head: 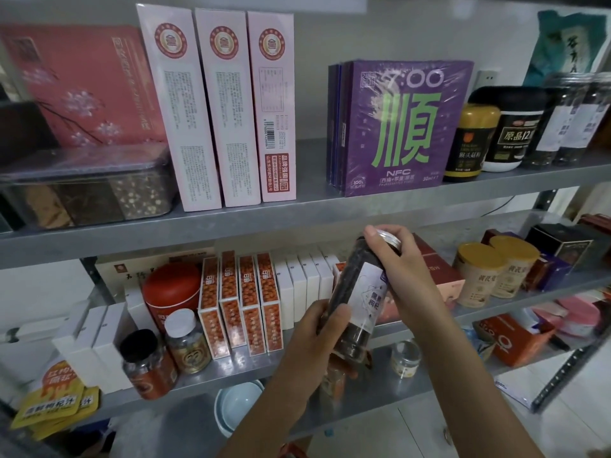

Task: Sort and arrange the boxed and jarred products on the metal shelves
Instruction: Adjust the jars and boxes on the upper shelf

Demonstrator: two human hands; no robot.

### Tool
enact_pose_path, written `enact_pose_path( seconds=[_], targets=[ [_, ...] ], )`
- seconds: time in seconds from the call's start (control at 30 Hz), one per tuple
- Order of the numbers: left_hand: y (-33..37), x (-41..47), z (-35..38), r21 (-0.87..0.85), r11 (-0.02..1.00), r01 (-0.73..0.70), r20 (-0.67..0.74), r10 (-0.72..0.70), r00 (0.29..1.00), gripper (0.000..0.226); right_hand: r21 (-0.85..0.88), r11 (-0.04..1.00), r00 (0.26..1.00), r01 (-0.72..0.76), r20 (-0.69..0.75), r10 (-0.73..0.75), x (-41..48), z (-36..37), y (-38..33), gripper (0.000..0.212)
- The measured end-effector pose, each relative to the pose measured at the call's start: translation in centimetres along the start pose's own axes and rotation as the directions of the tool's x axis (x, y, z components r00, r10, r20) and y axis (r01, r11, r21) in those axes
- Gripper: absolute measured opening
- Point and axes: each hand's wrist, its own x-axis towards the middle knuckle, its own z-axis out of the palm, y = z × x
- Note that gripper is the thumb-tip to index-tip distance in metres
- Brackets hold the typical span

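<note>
A tall clear jar (358,292) of dark berries, with a white label and a silver lid, is held tilted in front of the middle shelf (231,368). My left hand (317,328) grips its lower part. My right hand (401,259) grips its top around the lid. On the upper shelf (310,206) stand three pink boxes (218,107), purple boxes (401,127) and several dark jars (515,130). The middle shelf holds orange boxes (241,302), white boxes (304,282), a red tin (172,292) and two gold-lidded tubs (496,272).
A clear lidded container (89,190) and a pink flat box (82,84) sit at the upper left. Small jars (165,355) and yellow sachets (56,404) line the middle shelf's front left. Bowls (238,404) lie on the lower shelf. An orange carton (515,342) lies at right.
</note>
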Motion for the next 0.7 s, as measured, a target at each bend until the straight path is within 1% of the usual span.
enact_pose_path(
  seconds=[0.07, 0.1, 0.2, 0.23, 0.27, 0.33, 0.37, 0.4, 0.43, 0.47, 0.5, 0.53, 0.57, 0.6, 0.63, 0.7],
  targets=[
    [-0.2, -0.2, 0.0, -0.070, 0.996, -0.064, 0.009, 0.064, 0.998, 0.060, -0.066, 0.994, 0.995, 0.087, 0.052, -0.084, -0.7, -0.3, -0.8, 0.027],
    [-0.2, -0.3, 0.0, -0.099, 0.990, -0.101, 0.013, 0.103, 0.995, 0.063, -0.075, 0.990, 0.990, 0.123, 0.079, -0.117, -1.2, -0.4, -1.1, 0.033],
    [-0.1, -0.1, -0.2, -0.152, 0.967, -0.206, 0.008, 0.209, 0.978, 0.081, -0.112, 0.969, 0.970, 0.218, 0.135, -0.203, -2.8, -0.4, -1.7, 0.063],
    [0.1, 0.1, -0.3, -0.146, 0.961, -0.235, 0.002, 0.238, 0.971, 0.085, -0.132, 0.958, 0.961, 0.257, 0.136, -0.239, -3.2, -0.3, -1.9, 0.068],
    [0.3, 0.4, -0.5, -0.120, 0.956, -0.268, -0.002, 0.270, 0.963, 0.086, -0.143, 0.945, 0.952, 0.294, 0.126, -0.278, -3.4, -0.2, -2.0, 0.072],
    [0.8, 1.2, -0.9, -0.004, 0.936, -0.352, -0.006, 0.352, 0.936, 0.080, -0.129, 0.925, 0.933, 0.358, 0.097, -0.348, -3.6, 0.0, -2.6, 0.075],
    [1.3, 1.5, -1.2, 0.070, 0.912, -0.404, 0.000, 0.405, 0.914, 0.075, -0.116, 0.914, 0.920, 0.389, 0.087, -0.381, -3.6, 0.1, -2.9, 0.077],
    [1.6, 1.8, -1.4, 0.172, 0.867, -0.468, 0.002, 0.475, 0.880, 0.069, -0.105, 0.898, 0.903, 0.428, 0.078, -0.422, -3.6, 0.3, -3.3, 0.080],
    [1.9, 2.3, -1.8, 0.327, 0.779, -0.534, -0.010, 0.568, 0.823, 0.065, -0.096, 0.872, 0.877, 0.480, 0.067, -0.475, -3.5, 0.5, -3.8, 0.080],
    [2.2, 2.8, -2.2, 0.536, 0.629, -0.563, -0.028, 0.680, 0.733, 0.063, -0.087, 0.837, 0.842, 0.540, 0.051, -0.538, -3.4, 0.8, -4.3, 0.079],
    [2.4, 3.5, -2.9, 0.749, 0.412, -0.519, -0.015, 0.794, 0.608, 0.061, -0.085, 0.796, 0.800, 0.599, 0.030, -0.599, -3.1, 1.1, -4.9, 0.077],
    [2.6, 4.2, -3.6, 0.890, 0.192, -0.414, 0.032, 0.878, 0.477, 0.058, -0.092, 0.755, 0.758, 0.649, 0.004, -0.652, -2.9, 1.5, -5.5, 0.077],
    [2.9, 5.1, -4.3, 0.955, 0.029, -0.296, 0.093, 0.916, 0.390, 0.055, -0.107, 0.716, 0.718, 0.690, -0.023, -0.696, -2.5, 1.8, -6.1, 0.076],
    [3.4, 5.8, -5.0, 0.979, -0.079, -0.189, 0.144, 0.923, 0.358, 0.056, -0.127, 0.680, 0.680, 0.722, -0.050, -0.732, -2.0, 2.2, -6.7, 0.076],
    [3.8, 6.6, -5.6, 0.985, -0.142, -0.101, 0.170, 0.914, 0.369, 0.059, -0.150, 0.647, 0.645, 0.747, -0.071, -0.761, -1.4, 2.6, -7.2, 0.076],
    [4.4, 8.2, -6.7, 0.979, -0.197, 0.045, 0.160, 0.891, 0.425, 0.067, -0.220, 0.581, 0.577, 0.783, -0.091, -0.812, 0.0, 3.5, -7.9, 0.078]
  ],
)
